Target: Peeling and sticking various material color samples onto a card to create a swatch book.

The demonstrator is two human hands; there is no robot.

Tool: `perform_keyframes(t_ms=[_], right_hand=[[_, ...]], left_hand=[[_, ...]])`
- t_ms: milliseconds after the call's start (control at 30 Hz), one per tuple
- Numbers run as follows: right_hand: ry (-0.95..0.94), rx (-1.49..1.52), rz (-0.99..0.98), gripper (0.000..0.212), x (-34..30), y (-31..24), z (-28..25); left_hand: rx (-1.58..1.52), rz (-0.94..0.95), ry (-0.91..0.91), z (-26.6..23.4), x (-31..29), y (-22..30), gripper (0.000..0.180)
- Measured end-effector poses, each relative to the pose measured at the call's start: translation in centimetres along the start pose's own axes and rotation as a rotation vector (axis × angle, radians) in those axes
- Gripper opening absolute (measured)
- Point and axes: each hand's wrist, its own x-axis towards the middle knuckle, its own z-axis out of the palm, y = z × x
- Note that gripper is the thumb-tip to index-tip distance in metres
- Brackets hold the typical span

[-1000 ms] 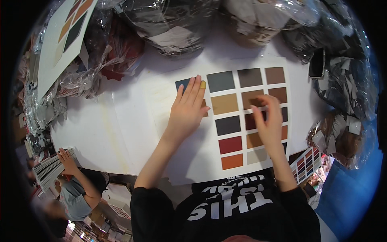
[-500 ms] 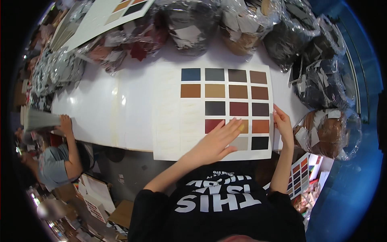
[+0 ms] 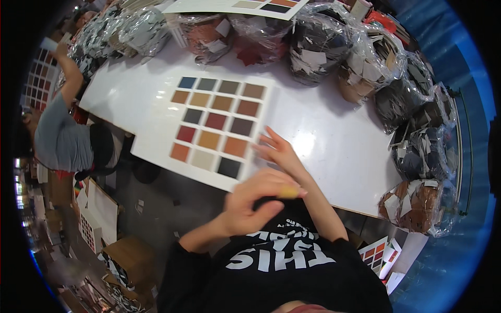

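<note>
A white swatch card (image 3: 249, 175) with rows of coloured rectangles, blue, grey, brown, red, ochre and black, lies flat on the white table (image 3: 313, 135), close to the front edge. My right hand (image 3: 279, 154) is at the card's right edge, fingers spread; whether the fingertips touch it is hard to tell. Over the card's lower right corner and my dark shirt hovers my left hand (image 3: 255, 201), blurred, with fingers bent and thumb apart. A yellow covering (image 3: 288, 192) sits on one of its fingertips. I see nothing held in either hand.
Clear plastic bags of coloured pieces (image 3: 318, 52) line the table's far and right sides. A larger swatch sheet (image 3: 219, 6) rests on the bags at the back. On the left, a person in a grey shirt (image 3: 62, 138) works by another swatch card (image 3: 39, 78). A cardboard box (image 3: 133, 261) stands below.
The view has turned and shifted. The card has slid left along the table. My left hand has lifted off the swatches toward my body, and my right hand's fingers have spread.
</note>
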Motion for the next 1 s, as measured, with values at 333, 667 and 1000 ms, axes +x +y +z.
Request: perform_keyframes(t_ms=[333,667,1000], right_hand=[[0.077,-0.105,-0.357,0.051,11.8,-16.1,-2.1],[0.065,0.245,-0.227,0.03,22.0,-24.3,-2.7],[0.009,0.247,-0.514,0.015,16.3,-28.3,-4.1]], left_hand=[[-0.494,0.027,-0.225,-4.0,5.9,13.9,0.027],[-0.198,-0.281,0.019,-5.1,7.7,18.4,0.032],[-0.104,0.1,0.103,-3.4,1.1,20.2,0.041]])
